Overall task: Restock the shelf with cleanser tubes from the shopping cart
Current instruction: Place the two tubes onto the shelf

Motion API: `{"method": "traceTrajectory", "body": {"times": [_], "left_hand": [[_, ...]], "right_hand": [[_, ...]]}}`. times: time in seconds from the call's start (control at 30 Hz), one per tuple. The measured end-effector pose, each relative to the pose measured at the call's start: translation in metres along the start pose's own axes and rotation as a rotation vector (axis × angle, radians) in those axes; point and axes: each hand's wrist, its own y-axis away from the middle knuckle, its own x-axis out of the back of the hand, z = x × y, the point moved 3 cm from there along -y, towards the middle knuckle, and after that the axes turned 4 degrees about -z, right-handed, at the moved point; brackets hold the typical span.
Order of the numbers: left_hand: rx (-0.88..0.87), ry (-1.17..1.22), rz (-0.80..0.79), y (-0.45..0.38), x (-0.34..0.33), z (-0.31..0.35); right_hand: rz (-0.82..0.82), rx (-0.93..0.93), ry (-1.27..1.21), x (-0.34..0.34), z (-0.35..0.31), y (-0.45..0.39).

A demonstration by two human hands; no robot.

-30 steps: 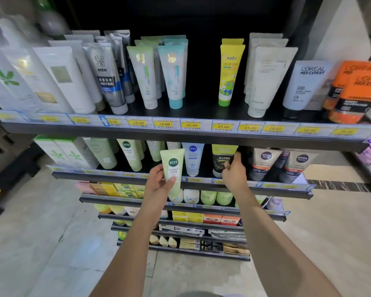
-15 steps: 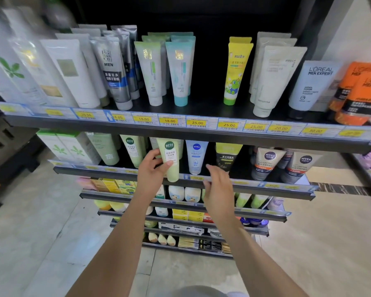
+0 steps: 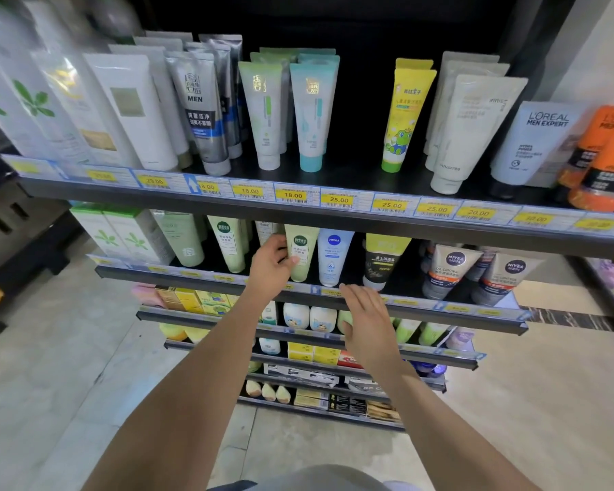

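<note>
A pale green cleanser tube (image 3: 301, 255) stands cap-down on the second shelf (image 3: 419, 302), between another green tube (image 3: 229, 248) and a white Nivea tube (image 3: 332, 256). My left hand (image 3: 270, 267) grips the pale green tube from its left side, fingers wrapped around it. My right hand (image 3: 366, 322) hovers in front of the shelf's edge, lower and to the right, fingers spread and holding nothing. The shopping cart is not in view.
The top shelf (image 3: 334, 212) carries many upright tubes and overhangs the second shelf. A black-and-yellow tube (image 3: 381, 260) and Nivea Men tubes (image 3: 449, 271) stand to the right. Lower shelves hold bottles and boxes. Tiled floor lies to the left and right.
My left hand has carried the pale green tube up from below the shelf edge and into the row on the second shelf. My right hand has drawn back from the black-and-yellow tube and opened.
</note>
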Motion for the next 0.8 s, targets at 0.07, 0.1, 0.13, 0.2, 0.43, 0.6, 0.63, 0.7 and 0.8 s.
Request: {"method": "traceTrajectory", "body": {"times": [0.07, 0.1, 0.13, 0.2, 0.43, 0.6, 0.63, 0.7, 0.8], "left_hand": [[0.012, -0.008, 0.002, -0.005, 0.002, -0.006], [0.017, -0.015, -0.004, -0.008, 0.004, -0.009], [0.020, -0.027, -0.023, -0.011, 0.004, -0.010], [0.017, -0.037, -0.067, -0.013, 0.005, -0.014], [-0.009, -0.035, -0.089, -0.015, 0.004, -0.023], [-0.002, -0.031, -0.074, -0.018, 0.005, -0.026], [-0.005, -0.029, -0.064, -0.018, 0.005, -0.027], [-0.011, -0.035, -0.041, -0.018, 0.006, -0.028], [-0.024, -0.047, -0.022, -0.016, 0.006, -0.026]], "right_hand": [[0.000, 0.011, -0.012, 0.002, 0.001, 0.001], [0.000, 0.011, -0.021, 0.003, 0.001, 0.000], [0.000, 0.010, -0.028, 0.004, 0.000, 0.000], [-0.004, 0.006, -0.031, 0.004, -0.001, 0.000], [-0.014, -0.001, -0.029, 0.006, -0.005, -0.002], [-0.015, 0.002, -0.007, 0.006, -0.004, -0.001], [-0.016, 0.001, -0.005, 0.006, -0.005, 0.000], [-0.020, 0.002, -0.001, 0.007, -0.006, 0.000], [-0.023, -0.005, -0.002, 0.010, -0.007, 0.000]]}}
